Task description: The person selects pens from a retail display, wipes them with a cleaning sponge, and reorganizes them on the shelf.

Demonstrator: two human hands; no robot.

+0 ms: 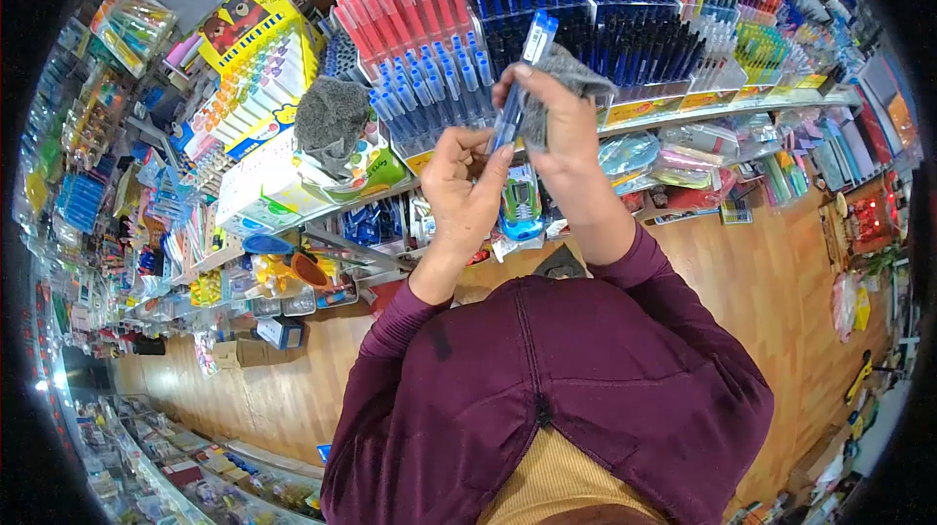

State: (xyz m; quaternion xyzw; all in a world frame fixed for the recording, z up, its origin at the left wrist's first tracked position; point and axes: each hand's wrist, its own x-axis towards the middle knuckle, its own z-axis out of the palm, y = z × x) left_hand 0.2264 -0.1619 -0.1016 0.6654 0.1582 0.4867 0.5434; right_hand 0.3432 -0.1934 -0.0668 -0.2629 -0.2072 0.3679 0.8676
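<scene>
A blue pen with a white label near its blue top end slants upward in front of the pen racks. My left hand is closed on its lower end, thumb and fingers pinching it. Higher up, my right hand grips the same pen between thumb and fingers. A grey cloth hangs bunched at my right hand, partly hidden behind the fingers. Just beyond my left hand are blue-capped pens standing in a clear rack.
Red pens and dark blue pens fill tiered racks. Another grey cloth lies on a white box beside a yellow highlighter display. Below the shelf hang packaged goods. Wooden flooring runs behind me.
</scene>
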